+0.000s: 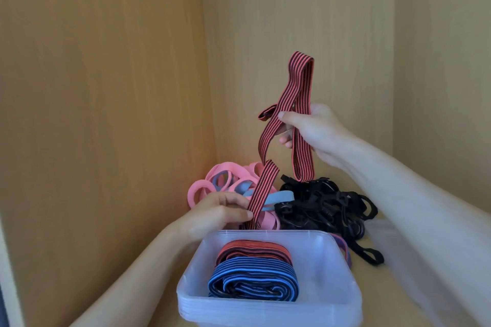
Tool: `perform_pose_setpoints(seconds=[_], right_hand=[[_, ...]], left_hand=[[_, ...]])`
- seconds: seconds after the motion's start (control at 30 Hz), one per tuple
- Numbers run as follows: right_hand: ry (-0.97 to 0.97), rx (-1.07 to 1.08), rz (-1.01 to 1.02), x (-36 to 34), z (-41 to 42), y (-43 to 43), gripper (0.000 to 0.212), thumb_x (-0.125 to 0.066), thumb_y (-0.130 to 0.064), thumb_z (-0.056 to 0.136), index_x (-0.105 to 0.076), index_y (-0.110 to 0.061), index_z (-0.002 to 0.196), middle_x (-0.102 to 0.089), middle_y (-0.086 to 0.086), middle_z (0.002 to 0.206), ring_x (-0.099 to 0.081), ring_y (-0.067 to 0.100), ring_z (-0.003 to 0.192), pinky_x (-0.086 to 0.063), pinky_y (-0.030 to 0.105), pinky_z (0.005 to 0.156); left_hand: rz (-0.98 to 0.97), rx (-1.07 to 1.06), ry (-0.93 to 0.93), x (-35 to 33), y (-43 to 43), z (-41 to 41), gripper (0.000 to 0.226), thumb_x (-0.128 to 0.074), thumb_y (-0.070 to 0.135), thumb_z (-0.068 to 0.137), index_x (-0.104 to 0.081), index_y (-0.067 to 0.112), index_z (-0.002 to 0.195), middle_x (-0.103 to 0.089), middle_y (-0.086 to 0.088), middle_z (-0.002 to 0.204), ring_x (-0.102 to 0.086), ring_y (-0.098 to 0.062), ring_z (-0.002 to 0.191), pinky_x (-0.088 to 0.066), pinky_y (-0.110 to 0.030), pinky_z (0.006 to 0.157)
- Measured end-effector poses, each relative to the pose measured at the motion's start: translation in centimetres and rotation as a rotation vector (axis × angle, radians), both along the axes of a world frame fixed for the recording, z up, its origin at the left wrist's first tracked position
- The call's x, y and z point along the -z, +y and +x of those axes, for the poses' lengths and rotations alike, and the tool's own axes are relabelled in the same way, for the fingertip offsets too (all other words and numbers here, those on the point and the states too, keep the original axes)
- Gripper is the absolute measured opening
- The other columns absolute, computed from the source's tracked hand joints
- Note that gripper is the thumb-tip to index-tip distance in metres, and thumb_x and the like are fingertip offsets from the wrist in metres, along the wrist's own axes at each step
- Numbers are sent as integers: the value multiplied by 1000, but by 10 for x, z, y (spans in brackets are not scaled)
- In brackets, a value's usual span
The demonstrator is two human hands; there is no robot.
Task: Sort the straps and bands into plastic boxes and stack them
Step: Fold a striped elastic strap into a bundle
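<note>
Currently tight: you're working in a wooden corner, with the side panel [106,87] on the left, the back panel [292,8] close behind the piles and another panel on the right. Open room is above the piles and over the clear plastic box [342,255] nearest you. Your right hand [313,130] grips the red-and-black striped strap [285,103] mid-length, raised over the black straps [326,202]; loops stand above and hang below it. Your left hand [218,215] pinches the strap's lower end just behind the box's far rim, in front of the pink bands [212,180]. In the box, a folded red striped band [255,248] and a blue striped band [255,273] are touching.
</note>
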State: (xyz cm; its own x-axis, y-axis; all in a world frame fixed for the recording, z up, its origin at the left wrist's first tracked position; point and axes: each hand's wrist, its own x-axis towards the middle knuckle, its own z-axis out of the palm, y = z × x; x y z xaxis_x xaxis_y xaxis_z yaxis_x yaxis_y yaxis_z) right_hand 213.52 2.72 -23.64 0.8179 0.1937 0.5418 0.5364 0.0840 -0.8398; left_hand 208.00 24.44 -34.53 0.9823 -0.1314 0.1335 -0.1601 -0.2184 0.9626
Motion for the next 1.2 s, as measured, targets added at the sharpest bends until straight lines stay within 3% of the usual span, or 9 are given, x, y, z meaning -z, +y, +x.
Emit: perform_pose_setpoints(seconds=[0.17,0.27,0.37,0.5,0.63,0.8,0.97,1.07,1.2], right_hand=[[8,58,-2,-1,8,-9,10,-63,-13,97,-62,-4,100,-72,13,85,-66,16,57,-52,27,51],[11,90,-50,3,12,-11,17,-63,-16,98,-60,-2,107,-74,17,91,-65,13,54,-47,24,47],[22,122,-44,5,18,-15,18,-64,-17,97,-60,-3,107,-74,16,88,-63,12,51,-44,22,44],[49,159,-57,8,27,-21,22,-66,-18,96,-61,-2,109,-76,12,81,-64,14,54,-44,25,46],[63,160,-125,14,28,-18,19,-67,-18,95,-63,-3,106,-77,8,76,-63,14,52,-45,24,43],[60,147,-143,13,24,-13,18,-68,-19,94,-61,-6,105,-77,6,76,-63,13,51,-44,23,43],[69,204,16,6,25,-16,10,-67,-16,93,-61,-9,98,-76,6,71,-59,11,45,-43,22,41],[82,233,145,0,28,-25,8,-67,-14,92,-62,-9,96,-75,10,76,-57,12,44,-42,22,40],[97,250,197,-5,33,-38,13,-68,-13,89,-65,-6,100,-76,12,80,-58,15,48,-43,25,43]], left_hand=[[-122,-56,-47,1,-3,1,5,-59,-3,96,-59,2,96,-72,-22,82,-69,-27,59,-59,-33,59],[-64,-160,-147,1,-4,2,9,-51,-2,101,-49,4,95,-70,-14,68,-59,-21,40,-50,-25,42],[-19,-255,-221,2,-1,5,12,-53,-2,101,-50,6,93,-63,-4,56,-49,-12,36,-39,-20,35],[-187,-303,-228,-1,3,6,12,-58,1,98,-62,8,90,-53,0,53,-41,-11,42,-35,-20,41],[-414,-216,-147,-8,2,5,31,-52,5,100,-78,10,84,-65,-7,70,-52,-12,53,-47,-21,51],[-283,-212,-199,-5,2,1,30,-63,-13,88,-80,11,85,-76,-10,87,-71,-17,70,-57,-27,62],[225,-440,-360,3,2,8,39,-73,-14,78,-66,16,102,-67,0,83,-53,2,53,-49,-12,59],[237,-459,-372,4,4,9,38,-70,-10,81,-62,17,105,-67,4,76,-57,4,49,-45,-9,53],[172,-481,-400,4,7,10,31,-68,-9,84,-66,21,87,-72,5,72,-60,-2,59,-48,-13,59]])
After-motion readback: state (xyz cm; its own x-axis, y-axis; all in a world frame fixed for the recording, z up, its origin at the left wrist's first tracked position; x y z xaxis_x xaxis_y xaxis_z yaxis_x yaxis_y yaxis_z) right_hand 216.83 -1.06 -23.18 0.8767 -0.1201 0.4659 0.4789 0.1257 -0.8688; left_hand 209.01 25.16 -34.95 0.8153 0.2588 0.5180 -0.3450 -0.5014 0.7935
